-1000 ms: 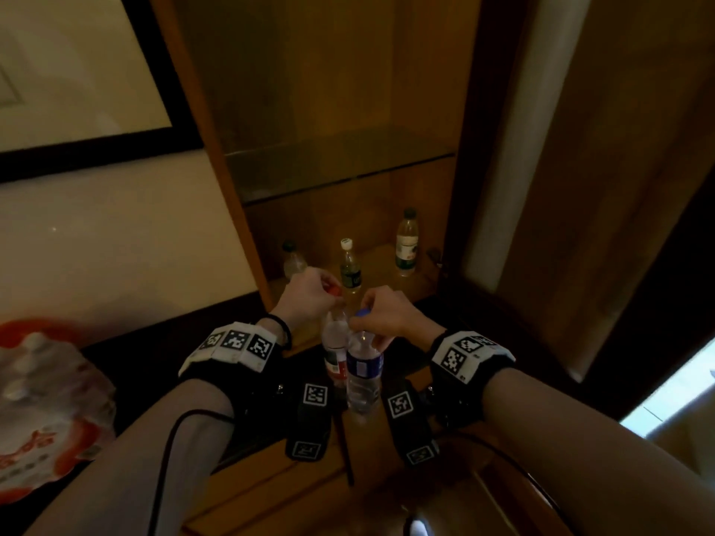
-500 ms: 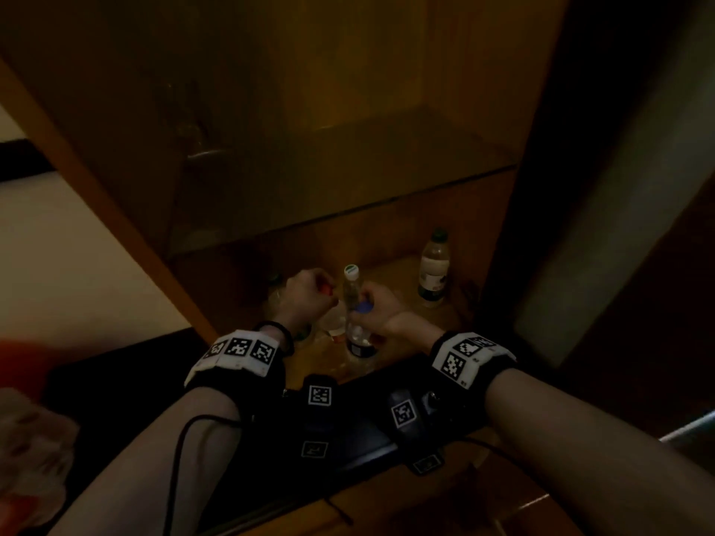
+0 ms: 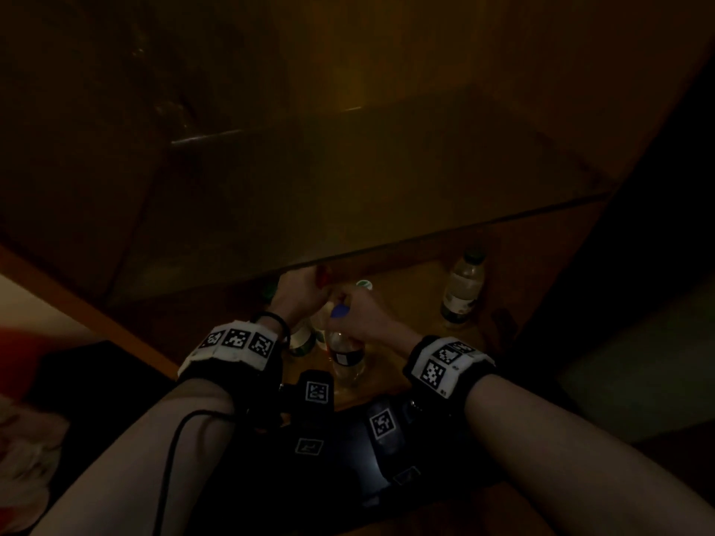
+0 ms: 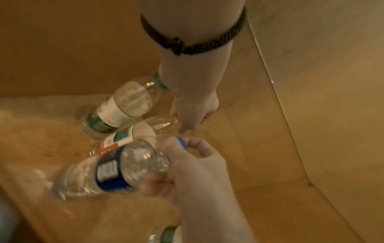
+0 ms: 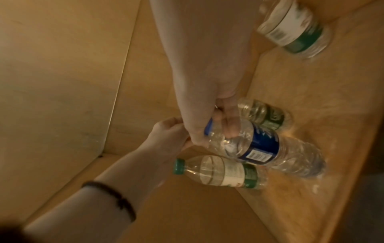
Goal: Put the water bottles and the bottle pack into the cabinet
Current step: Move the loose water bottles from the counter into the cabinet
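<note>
Both my hands reach under the glass shelf into the wooden cabinet (image 3: 406, 276). My left hand (image 3: 300, 294), with a black band on its wrist, pinches the neck of a red-capped bottle (image 4: 124, 138) that has an orange and white label. My right hand (image 3: 360, 315) grips the neck of a blue-capped bottle (image 4: 108, 172) with a dark blue label (image 5: 259, 144). Both bottles are upright, side by side, with their bases down at the cabinet floor. From the right wrist, my left hand (image 5: 166, 133) sits just behind my right hand (image 5: 207, 115); the red-capped bottle is hidden there.
Green-labelled bottles stand around the two held ones: one at the left wall (image 4: 124, 102), one behind (image 5: 264, 115), one at the right (image 3: 462, 292). A glass shelf (image 3: 387, 187) hangs low over my hands. A dim red and white bundle (image 3: 23, 439) lies far left outside.
Both hands have carried their bottles forward from the cabinet's front edge to its floor under the glass shelf. My view has moved in closer and grown darker.
</note>
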